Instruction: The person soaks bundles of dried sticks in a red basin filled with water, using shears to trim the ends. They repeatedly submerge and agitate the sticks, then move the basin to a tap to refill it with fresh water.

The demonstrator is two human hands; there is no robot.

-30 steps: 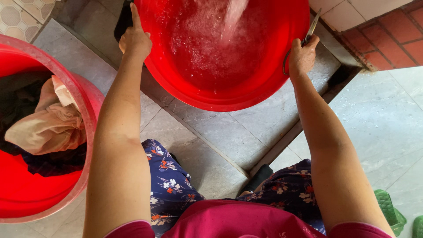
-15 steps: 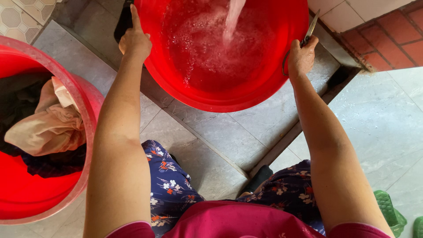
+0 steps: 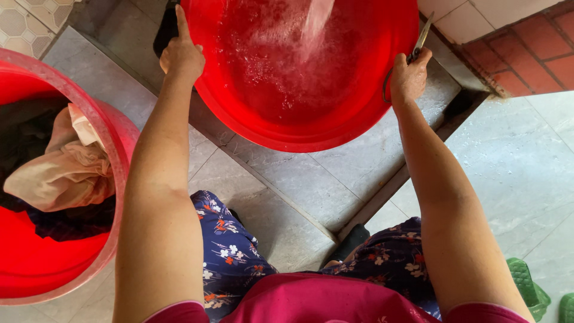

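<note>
A large red plastic basin [image 3: 359, 119] stands on the grey stone step in front of me, with a stream of water [image 3: 314, 21] pouring into it and splashing. My left hand [image 3: 181, 57] rests on its left rim, forefinger stretched out along the edge. My right hand [image 3: 408, 76] grips the right rim. A thin metal handle [image 3: 421, 37] sticks up just beyond that hand.
A second red basin [image 3: 116, 149] at the left holds beige cloth [image 3: 60, 173] and dark clothes. Grey stone steps [image 3: 287, 191] run diagonally. Red brick tiles [image 3: 532, 54] lie at the top right. Green sandals [image 3: 529, 290] sit at the lower right. My knees in flowered blue fabric are below.
The water stream keeps pouring and its splash has shifted slightly. Both hands stay on the basin's rim with almost no movement.
</note>
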